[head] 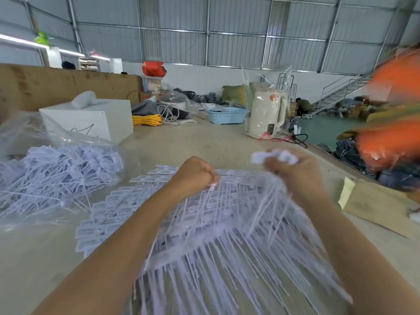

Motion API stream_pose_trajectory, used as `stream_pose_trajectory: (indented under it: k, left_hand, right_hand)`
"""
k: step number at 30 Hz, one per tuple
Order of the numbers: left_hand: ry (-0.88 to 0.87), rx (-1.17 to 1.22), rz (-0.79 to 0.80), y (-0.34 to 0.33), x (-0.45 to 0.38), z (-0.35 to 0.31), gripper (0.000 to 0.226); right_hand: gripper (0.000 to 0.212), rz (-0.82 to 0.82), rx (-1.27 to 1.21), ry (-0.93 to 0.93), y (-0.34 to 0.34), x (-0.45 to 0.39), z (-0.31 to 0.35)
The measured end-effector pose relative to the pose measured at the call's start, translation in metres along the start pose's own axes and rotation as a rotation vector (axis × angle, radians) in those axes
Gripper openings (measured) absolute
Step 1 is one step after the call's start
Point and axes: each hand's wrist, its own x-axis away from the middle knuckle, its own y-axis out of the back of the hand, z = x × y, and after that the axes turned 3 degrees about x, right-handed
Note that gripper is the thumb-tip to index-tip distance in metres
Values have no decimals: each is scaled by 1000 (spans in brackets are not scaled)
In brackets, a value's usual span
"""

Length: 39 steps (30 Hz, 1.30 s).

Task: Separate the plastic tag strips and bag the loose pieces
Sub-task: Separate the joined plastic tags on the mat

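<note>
Currently both hands are over the fan of joined tag strips [204, 223] spread on the desk [216, 142]. Left hand [195, 172] is fisted, its grip pinching a small white tab at the near edge of the strips. Right hand [293, 169] is raised slightly, grip curled round a bunch of loose white tags [275, 156]; motion blur there, so probably several pieces, exact count unclear. Strip tails hang toward the camera between the forearms. Clear plastic bag [52, 176] lies at left on the desk, holding a heap of separated tags, just beside the fan. Behind it, a white box [91, 119]. Farther back: blue basket [227, 114] and a bagged cream kettle [266, 114]. Cardboard piece [375, 205] sits at right.
</note>
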Motion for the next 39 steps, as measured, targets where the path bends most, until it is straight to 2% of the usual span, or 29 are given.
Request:
stream_pose_trajectory:
  k: [2, 4, 6, 10, 14, 15, 17, 19, 21, 24, 27, 31, 35, 37, 39]
  left_hand:
    - [-14, -44, -81, 6, -2, 10, 33]
    - [-38, -54, -134, 4, -5, 19, 24]
    - [-75, -135, -118, -5, -5, 22, 24]
    - [-129, -214, -130, -11, -6, 33, 24]
    - [-141, -242, -74, -13, -1, 27, 22]
    - [-162, -346, -48, -15, 1, 24, 26]
    - [-235, -572, 65, -21, 6, 19, 63]
    - [-301, -645, 236, -32, 14, 15, 88]
    - [-326, -756, 371, -45, 18, 18, 94]
    - [-315, -871, 415, -51, 16, 26, 96]
    - [-345, -879, 415, -50, 16, 29, 97]
    - [-389, -871, 406, -45, 19, 30, 99]
    - [-421, -827, 346, -35, 25, 20, 92]
    - [-489, -721, 222, -34, 28, 8, 90]
    - [-504, -479, 132, -38, 33, -9, 91]
  right_hand:
    - [20, -197, -241, -173, 26, -12, 0]
    - [20, -259, -458, -284, 30, -16, -5]
    - [20, -230, -529, -312, 18, -16, -8]
    - [18, -61, -563, -301, 5, -15, -8]
    - [20, -78, -657, -302, 12, -21, -10]
    - [20, -84, -675, -294, 13, -23, -9]
    - [17, -94, -681, -275, 15, -26, -7]
    - [15, -99, -693, -254, 20, -28, -4]
    - [15, -140, -699, -227, 31, -30, 0]
    - [18, -237, -732, -165, 54, -37, 4]
    - [21, -237, -736, -241, 56, -36, 4]
    - [27, -36, -616, -412, 30, -23, 7]
    - [21, 86, -549, -423, 4, -10, 14]
    - [22, 90, -551, -410, -9, -3, 15]
    - [21, 87, -503, -376, -19, 2, 16]
